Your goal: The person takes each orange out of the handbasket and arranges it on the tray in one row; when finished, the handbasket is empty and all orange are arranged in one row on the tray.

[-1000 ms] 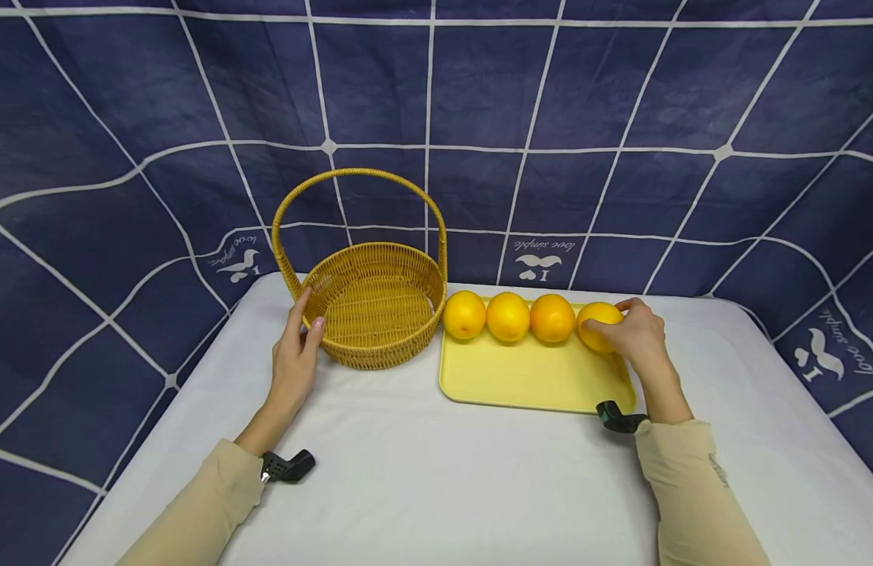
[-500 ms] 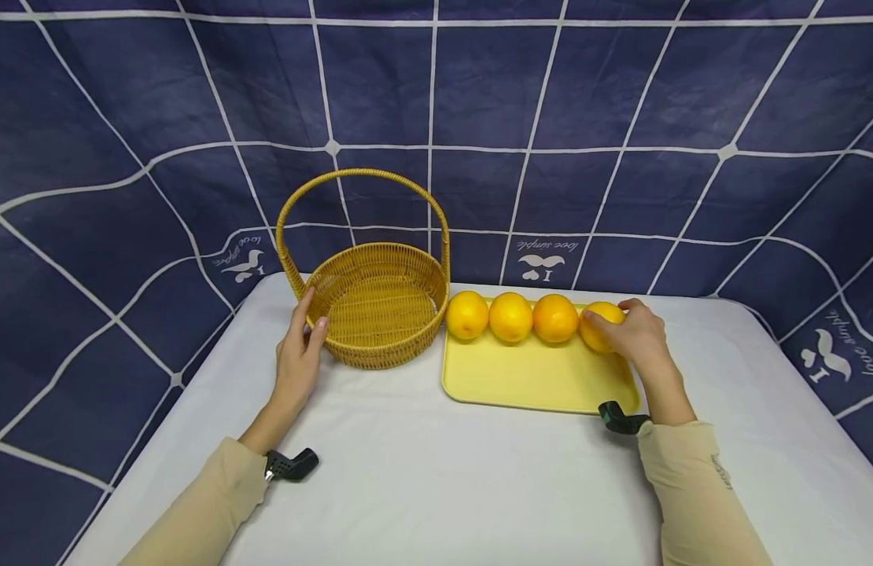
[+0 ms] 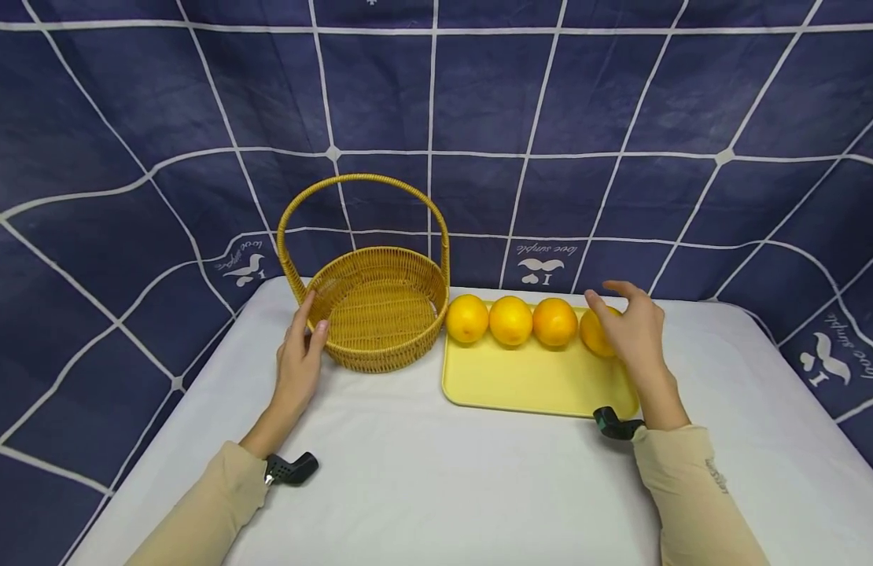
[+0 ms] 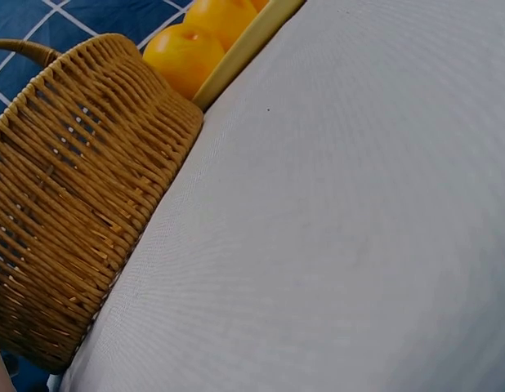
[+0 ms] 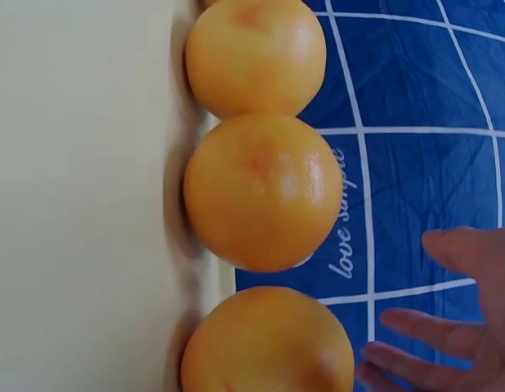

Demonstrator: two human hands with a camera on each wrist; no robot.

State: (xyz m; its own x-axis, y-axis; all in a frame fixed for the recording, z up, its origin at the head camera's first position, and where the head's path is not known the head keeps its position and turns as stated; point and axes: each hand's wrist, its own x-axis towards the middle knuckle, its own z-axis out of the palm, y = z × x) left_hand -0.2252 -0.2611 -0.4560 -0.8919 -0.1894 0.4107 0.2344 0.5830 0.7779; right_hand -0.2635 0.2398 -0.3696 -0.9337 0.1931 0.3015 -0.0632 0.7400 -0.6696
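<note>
My left hand (image 3: 299, 365) rests against the left side of the round wicker basket (image 3: 383, 360), fingers fairly straight, thumb at the near rim. In the left wrist view the basket's woven wall (image 4: 89, 163) shows, while most of that hand is out of sight. Several oranges (image 3: 510, 321) stand in a row along the far edge of a yellow tray (image 3: 528, 385). Above the rightmost orange (image 3: 598, 334), partly covering it in the head view, my right hand (image 3: 638, 334) has its thumb and fingers spread. The right wrist view shows the fingers (image 5: 424, 327) apart from the oranges, holding nothing.
The basket's tall arched handle (image 3: 362, 178) stands upright in front of a blue checked cloth backdrop (image 3: 493, 94). A white cloth (image 3: 422, 479) covers the table. The tray's left end sits right beside the basket.
My right hand has let go of the rightmost orange and risen a little, its fingers spreading. The orange stays at the end of the row. My left hand keeps its place at the basket.
</note>
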